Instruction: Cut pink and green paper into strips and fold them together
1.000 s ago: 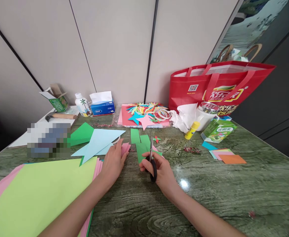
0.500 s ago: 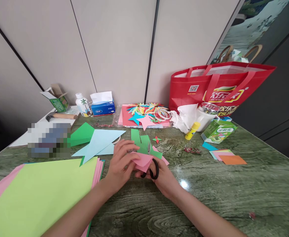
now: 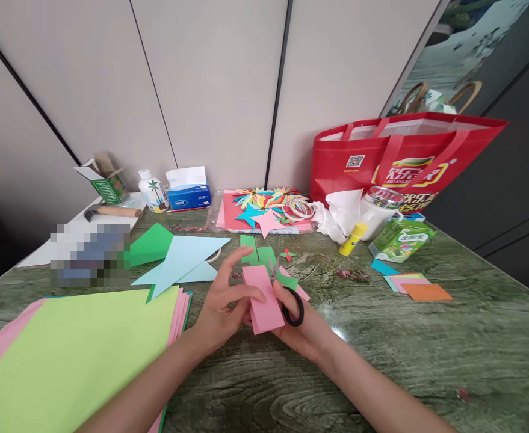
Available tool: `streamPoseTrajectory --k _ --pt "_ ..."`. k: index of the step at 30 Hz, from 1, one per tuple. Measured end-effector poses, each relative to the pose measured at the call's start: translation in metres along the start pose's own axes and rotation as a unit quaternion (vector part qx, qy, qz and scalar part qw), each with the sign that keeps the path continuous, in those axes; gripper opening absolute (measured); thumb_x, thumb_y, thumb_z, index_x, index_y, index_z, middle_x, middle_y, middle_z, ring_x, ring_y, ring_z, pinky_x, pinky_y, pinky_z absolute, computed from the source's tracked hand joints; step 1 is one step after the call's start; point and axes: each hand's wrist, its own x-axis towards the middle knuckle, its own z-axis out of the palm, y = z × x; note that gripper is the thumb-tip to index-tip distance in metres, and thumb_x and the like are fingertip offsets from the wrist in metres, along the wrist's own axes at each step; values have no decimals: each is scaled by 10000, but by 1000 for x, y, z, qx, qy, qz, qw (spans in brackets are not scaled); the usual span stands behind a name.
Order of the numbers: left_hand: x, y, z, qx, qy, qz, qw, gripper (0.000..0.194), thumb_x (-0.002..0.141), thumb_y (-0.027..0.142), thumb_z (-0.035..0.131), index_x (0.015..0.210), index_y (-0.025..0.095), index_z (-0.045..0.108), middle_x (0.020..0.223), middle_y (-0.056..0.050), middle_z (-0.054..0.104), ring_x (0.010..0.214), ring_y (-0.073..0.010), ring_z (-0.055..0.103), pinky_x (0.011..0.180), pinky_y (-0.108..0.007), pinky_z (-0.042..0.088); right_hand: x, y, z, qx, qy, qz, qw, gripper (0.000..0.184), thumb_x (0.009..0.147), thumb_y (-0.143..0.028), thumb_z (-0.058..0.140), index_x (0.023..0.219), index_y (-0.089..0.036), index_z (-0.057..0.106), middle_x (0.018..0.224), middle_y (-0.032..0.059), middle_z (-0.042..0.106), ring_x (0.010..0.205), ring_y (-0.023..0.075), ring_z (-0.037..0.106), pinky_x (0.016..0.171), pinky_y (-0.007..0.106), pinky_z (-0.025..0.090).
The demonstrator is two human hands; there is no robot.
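My left hand point(image 3: 222, 300) holds a small pink paper rectangle point(image 3: 263, 297) upright above the green marbled table point(image 3: 426, 349), thumb on its face and forefinger raised. My right hand point(image 3: 301, 328) grips black-handled scissors point(image 3: 286, 297), whose blades rise behind the pink paper's right edge. Green paper pieces point(image 3: 264, 257) lie just beyond both hands, with a small red and green folded star point(image 3: 286, 254) next to them.
A stack of large sheets topped by lime paper point(image 3: 74, 349) lies at front left. Light blue point(image 3: 183, 258) and green point(image 3: 151, 243) cut sheets lie behind it. At the back stand a tissue box point(image 3: 188, 193), paper stars point(image 3: 266, 210), a glue stick point(image 3: 352, 238), a red bag point(image 3: 404, 157). Coloured squares point(image 3: 420, 287) lie right.
My left hand picked up the pink paper from the table and brought it to the right hand. The paper now stands unfolded and upright against the scissors.
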Motion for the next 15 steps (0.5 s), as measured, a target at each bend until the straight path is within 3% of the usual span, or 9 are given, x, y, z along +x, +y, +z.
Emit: streamPoseTrajectory --k 6,11,13,15 --pt "-1 1 0 -22 12 -38 999 224 825 162 477 736 226 673 1356 -35 328 1242 -255 296 1017 -449 260 -1 1 -4 29 -23 -4 999 194 764 -329 598 908 -199 596 818 12 635 693 123 570 625 236 444" --pt "0 1 1 -44 29 -53 997 189 804 188 517 713 233 676 1339 -27 354 1232 -258 314 1025 -439 248 0 -2 -3 0 17 -32 999 259 659 -312 699 869 -203 594 781 0 626 689 128 572 623 237 451" --pt "1 0 3 -79 34 -85 993 144 793 199 533 825 247 665 1342 -34 352 1234 -256 315 1015 -422 271 0 -2 -1 -32 59 -48 997 291 611 -301 733 840 -191 590 751 -9 611 647 115 559 599 224 445" --pt "0 0 5 -139 38 -143 979 317 779 230 556 1092 280 553 1349 -59 352 1214 -248 355 982 -398 323 0 -2 1 -67 112 -70 989 345 554 -276 766 827 -181 578 726 -23 592 612 95 533 575 201 432"
